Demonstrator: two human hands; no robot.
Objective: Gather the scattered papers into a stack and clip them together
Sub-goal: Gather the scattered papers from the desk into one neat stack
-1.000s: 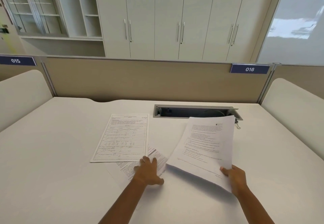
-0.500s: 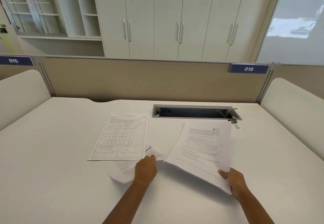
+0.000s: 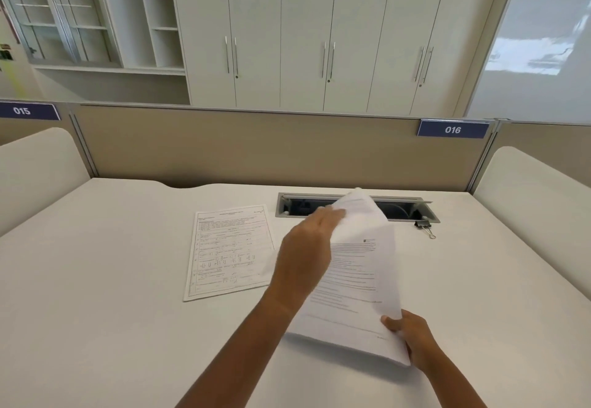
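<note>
Papers (image 3: 355,279) half gathered, lifted off the worktop (image 3: 112,279) just in front of the cable slot (image 3: 406,211). Keep their edges level as you square them, then bring them over the printed form (image 3: 230,251) lying flat left of the slot. Your left hand (image 3: 308,247) curls round their far edge; your right hand (image 3: 412,334) pinches the near corner, thumb on top. The binder clip (image 3: 424,227) waits at the slot's right end.
</note>
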